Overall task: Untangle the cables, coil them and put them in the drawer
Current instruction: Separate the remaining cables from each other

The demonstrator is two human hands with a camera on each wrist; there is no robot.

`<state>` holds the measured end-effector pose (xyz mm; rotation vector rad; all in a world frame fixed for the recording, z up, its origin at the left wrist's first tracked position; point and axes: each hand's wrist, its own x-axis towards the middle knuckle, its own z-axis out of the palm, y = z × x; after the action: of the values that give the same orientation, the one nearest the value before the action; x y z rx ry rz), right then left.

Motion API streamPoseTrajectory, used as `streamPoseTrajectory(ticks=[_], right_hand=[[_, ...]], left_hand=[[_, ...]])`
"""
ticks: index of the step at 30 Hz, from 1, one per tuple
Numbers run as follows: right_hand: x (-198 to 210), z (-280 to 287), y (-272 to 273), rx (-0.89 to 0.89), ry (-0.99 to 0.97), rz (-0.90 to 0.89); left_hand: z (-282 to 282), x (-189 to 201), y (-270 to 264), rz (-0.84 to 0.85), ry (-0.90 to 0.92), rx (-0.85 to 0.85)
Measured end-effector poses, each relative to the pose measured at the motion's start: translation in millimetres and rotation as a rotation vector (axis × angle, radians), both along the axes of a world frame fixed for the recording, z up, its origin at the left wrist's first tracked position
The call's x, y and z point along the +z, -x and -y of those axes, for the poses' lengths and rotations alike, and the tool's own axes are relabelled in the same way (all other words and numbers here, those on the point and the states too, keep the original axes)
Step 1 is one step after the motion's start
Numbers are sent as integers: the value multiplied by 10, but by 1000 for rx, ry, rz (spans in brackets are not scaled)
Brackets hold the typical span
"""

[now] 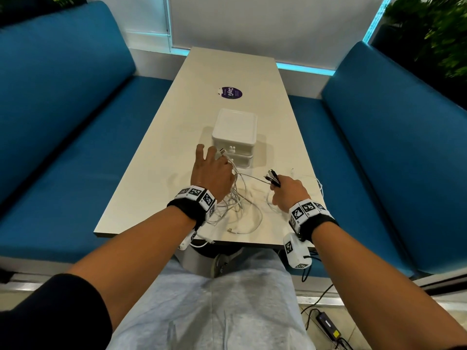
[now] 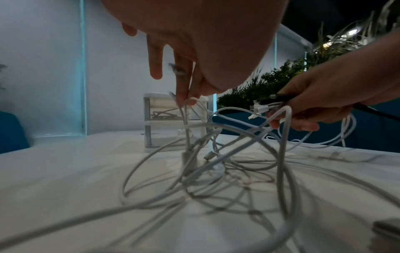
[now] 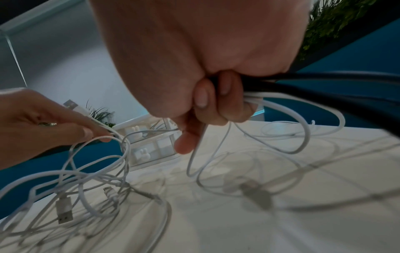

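A loose tangle of thin, round white charging cables lies in overlapping loops on the smooth pale table, near its front edge and between the two hands. The left hand is raised over the tangle, pinching one white cable just below its flat metal USB plug between thumb and fingers; the plug points away toward the drawer unit, and the cable drops almost straight down into the heap. The other fingers are spread. The right hand is clenched round a bundle of cable ends, white ones and thicker black ones, their plugs pointing forward and left. Just behind the left hand stands a small boxy white plastic drawer unit with two stacked translucent drawers and rabbit-shaped knobs, both shut
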<state>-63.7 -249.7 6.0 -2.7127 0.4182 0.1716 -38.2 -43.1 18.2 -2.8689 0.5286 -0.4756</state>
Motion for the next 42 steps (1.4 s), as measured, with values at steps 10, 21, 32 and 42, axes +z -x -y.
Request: streamPoseTrajectory(ticks=[10,21,32,42], right_hand=[[11,-54,14,25,1,-11],[4,-72,20,34,43,-18],[43,-69,41,71,2,24],[29,22,38,194,133,18]], left_hand=[[118,29,28,-101,22,49],[100,41,14,110,271,-168],[470,-351,87,-327,437,-272],[207,-531,6,-273,142,-264]])
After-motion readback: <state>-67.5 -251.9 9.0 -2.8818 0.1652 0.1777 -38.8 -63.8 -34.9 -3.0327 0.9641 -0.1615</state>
